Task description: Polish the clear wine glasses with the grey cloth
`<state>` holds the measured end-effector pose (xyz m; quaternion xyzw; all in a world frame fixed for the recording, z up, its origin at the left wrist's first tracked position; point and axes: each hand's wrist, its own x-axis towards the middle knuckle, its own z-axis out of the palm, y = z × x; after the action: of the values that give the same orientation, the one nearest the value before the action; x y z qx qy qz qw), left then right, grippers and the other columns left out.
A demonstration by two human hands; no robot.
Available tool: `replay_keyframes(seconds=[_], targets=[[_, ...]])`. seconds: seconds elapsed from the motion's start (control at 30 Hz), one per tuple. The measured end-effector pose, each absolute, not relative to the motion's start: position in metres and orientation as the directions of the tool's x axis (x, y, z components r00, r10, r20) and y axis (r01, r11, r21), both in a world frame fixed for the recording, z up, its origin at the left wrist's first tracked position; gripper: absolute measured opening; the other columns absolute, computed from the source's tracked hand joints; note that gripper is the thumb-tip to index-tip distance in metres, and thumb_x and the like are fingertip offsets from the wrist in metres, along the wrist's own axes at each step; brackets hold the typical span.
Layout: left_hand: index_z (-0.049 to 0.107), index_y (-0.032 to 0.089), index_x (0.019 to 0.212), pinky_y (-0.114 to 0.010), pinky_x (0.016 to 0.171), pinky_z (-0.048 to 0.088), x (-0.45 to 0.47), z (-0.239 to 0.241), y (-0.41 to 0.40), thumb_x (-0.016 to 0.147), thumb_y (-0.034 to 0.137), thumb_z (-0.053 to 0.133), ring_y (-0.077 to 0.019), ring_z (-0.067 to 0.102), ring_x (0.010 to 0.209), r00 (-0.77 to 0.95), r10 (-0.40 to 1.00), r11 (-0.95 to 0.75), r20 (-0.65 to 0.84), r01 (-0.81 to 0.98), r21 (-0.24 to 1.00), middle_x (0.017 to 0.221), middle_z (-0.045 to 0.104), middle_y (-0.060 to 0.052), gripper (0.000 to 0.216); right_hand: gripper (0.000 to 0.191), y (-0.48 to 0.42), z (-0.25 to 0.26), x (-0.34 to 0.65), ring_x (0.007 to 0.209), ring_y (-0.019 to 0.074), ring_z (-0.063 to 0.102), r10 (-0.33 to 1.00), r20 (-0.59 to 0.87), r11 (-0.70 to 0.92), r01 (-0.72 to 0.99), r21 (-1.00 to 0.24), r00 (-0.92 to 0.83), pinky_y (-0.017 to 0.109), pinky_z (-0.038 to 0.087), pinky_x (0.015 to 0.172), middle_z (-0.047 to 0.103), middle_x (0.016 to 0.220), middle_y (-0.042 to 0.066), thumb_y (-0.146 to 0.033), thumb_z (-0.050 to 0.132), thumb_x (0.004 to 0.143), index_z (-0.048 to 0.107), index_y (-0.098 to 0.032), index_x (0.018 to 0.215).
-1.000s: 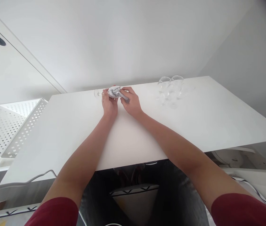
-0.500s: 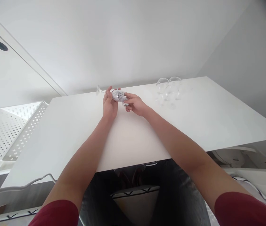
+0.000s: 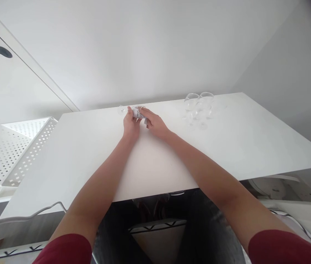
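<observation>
A clear stemmed wine glass [image 3: 121,110] lies sideways in the air above the far edge of the white tabletop, its round foot towards the left. My left hand [image 3: 131,126] is closed around its bowl. A crumpled pale grey-white cloth [image 3: 137,112] shows at the bowl, apparently stuffed inside it. My right hand [image 3: 156,123] grips the cloth at the rim end, and its fingertips are partly hidden there. To the right, several clear wine glasses [image 3: 191,103] stand upright in a close group.
The white tabletop [image 3: 89,146] runs back to a plain wall [image 3: 144,51]. At the left is a white perforated shelf [image 3: 31,156], and a bent pale metal rod [image 3: 34,216] is near the front left corner. A dark glossy surface [image 3: 158,205] lies below the front edge.
The held glass has turned so that its foot faces more towards me. My right hand has moved up and over the rim with the cloth. The standing glasses remain in place.
</observation>
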<state>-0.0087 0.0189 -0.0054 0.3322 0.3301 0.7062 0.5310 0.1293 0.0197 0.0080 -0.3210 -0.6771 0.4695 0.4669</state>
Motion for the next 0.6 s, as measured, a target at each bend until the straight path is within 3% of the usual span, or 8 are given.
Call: replay_keyframes(seconds=[0.1,0.2,0.33,0.4,0.5,0.6], targets=[[0.073,0.017,0.097,-0.037,0.107,0.052,-0.009,-0.006,0.019,0.093,0.056,0.07,-0.0241,0.068,0.119,-0.204,0.962,-0.26,0.181,-0.478,0.839,0.117,0.073,-0.013,0.039,0.055,0.016,0.013,0.128,0.069,0.0133,0.056,0.89,0.287,0.307,0.0,-0.952,-0.355,0.028,0.056,0.067,0.071,0.109,0.003,-0.011,0.054,0.082,0.064,-0.028,0.134],[0.072,0.018,0.103,-0.036,0.11,0.05,-0.011,-0.005,0.02,0.086,0.049,0.081,-0.0234,0.067,0.12,-0.216,0.951,-0.301,0.222,-0.48,0.824,0.119,0.074,-0.012,0.037,0.047,0.015,0.019,0.13,0.054,0.0097,0.046,0.907,0.128,0.064,-0.17,-0.983,-0.401,0.027,0.055,0.059,0.065,0.087,0.0,-0.011,0.058,0.08,0.064,-0.025,0.125],[0.071,0.022,0.113,-0.038,0.112,0.048,-0.011,-0.002,0.02,0.081,0.045,0.086,-0.0258,0.06,0.133,-0.193,0.938,-0.347,0.289,-0.51,0.787,0.14,0.067,-0.012,0.042,0.039,0.018,0.02,0.138,0.052,0.0067,0.041,0.824,0.014,-0.259,-0.399,-0.88,-0.566,0.025,0.054,0.06,0.056,0.073,-0.004,-0.009,0.06,0.073,0.066,-0.019,0.111],[0.071,0.026,0.117,-0.04,0.109,0.05,-0.009,0.0,0.018,0.083,0.046,0.084,-0.0274,0.057,0.137,-0.164,0.946,-0.323,0.278,-0.485,0.813,0.146,0.063,-0.01,0.041,0.043,0.022,0.016,0.139,0.053,0.0076,0.045,0.855,0.003,-0.239,-0.4,-0.885,-0.518,0.026,0.055,0.061,0.058,0.074,-0.004,-0.008,0.059,0.071,0.066,-0.02,0.112],[0.072,0.031,0.119,-0.041,0.104,0.053,-0.007,0.001,0.014,0.088,0.054,0.076,-0.0285,0.057,0.137,-0.145,0.968,-0.247,0.203,-0.453,0.857,0.141,0.065,-0.007,0.04,0.054,0.026,0.011,0.135,0.058,0.0099,0.052,0.936,0.083,-0.027,-0.305,-0.952,-0.341,0.029,0.058,0.064,0.066,0.085,-0.002,-0.007,0.056,0.07,0.067,-0.024,0.12],[0.072,0.029,0.118,-0.041,0.104,0.053,-0.007,-0.001,0.015,0.087,0.059,0.076,-0.0277,0.061,0.132,-0.168,0.969,-0.24,0.181,-0.464,0.853,0.133,0.068,-0.009,0.043,0.056,0.024,0.012,0.131,0.063,0.0109,0.053,0.94,0.17,0.105,-0.224,-0.969,-0.295,0.027,0.057,0.064,0.067,0.091,-0.002,-0.007,0.056,0.071,0.068,-0.027,0.122]])
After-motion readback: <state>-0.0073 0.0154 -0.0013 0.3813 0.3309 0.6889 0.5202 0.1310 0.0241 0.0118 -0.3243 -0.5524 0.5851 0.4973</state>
